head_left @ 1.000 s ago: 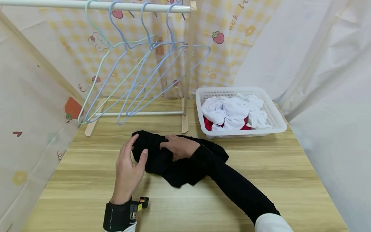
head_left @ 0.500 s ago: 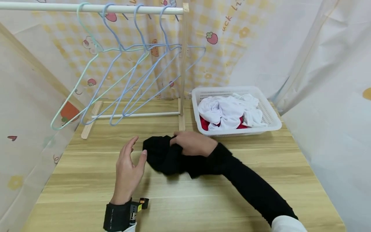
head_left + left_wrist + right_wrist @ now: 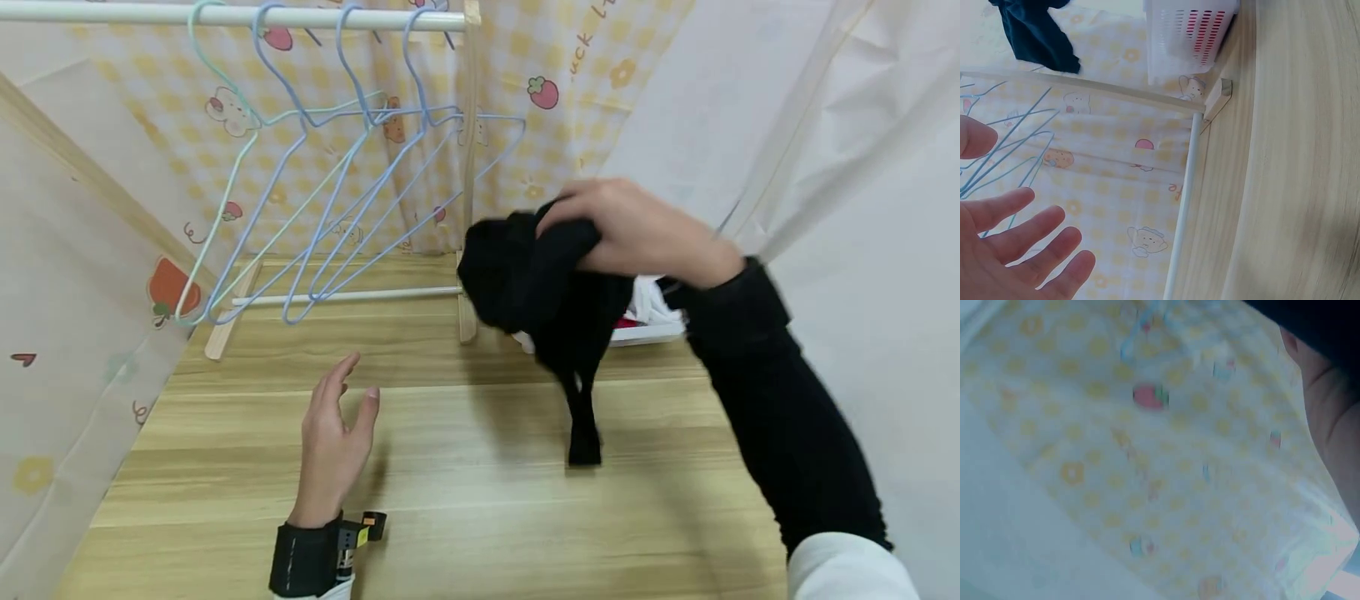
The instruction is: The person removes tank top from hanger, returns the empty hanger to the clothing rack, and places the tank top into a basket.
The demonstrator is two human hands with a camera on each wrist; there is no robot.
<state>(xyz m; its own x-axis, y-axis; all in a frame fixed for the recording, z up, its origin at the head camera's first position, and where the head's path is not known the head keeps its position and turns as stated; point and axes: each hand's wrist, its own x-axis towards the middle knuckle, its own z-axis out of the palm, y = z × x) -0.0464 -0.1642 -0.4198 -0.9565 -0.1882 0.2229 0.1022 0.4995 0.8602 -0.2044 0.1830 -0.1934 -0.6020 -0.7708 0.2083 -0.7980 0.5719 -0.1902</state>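
A bunched black garment (image 3: 510, 271) hangs in the air in front of the white basket, gripped from above by my right hand (image 3: 637, 229). One narrow end of the cloth dangles below the rest. The garment's exact kind cannot be told. In the left wrist view the dark cloth (image 3: 1041, 37) shows at the top. My left hand (image 3: 333, 446) is over the near left of the table, fingers relaxed, thumb apart, holding nothing. Part of the right hand (image 3: 1335, 425) and dark cloth fill the right wrist view's upper right corner, and that view is blurred.
Behind stands a rack with a white top rail (image 3: 135, 14) and wooden posts. Blue and mint hangers (image 3: 300, 133) hang from it. The white basket (image 3: 648, 335), holding white and red cloth, is partly hidden by my right hand and the garment. Printed curtains surround the wooden table (image 3: 465, 533).
My right hand has lifted the black garment off the table and carried it right and away from me, in front of the basket. The left hand has stayed in place.
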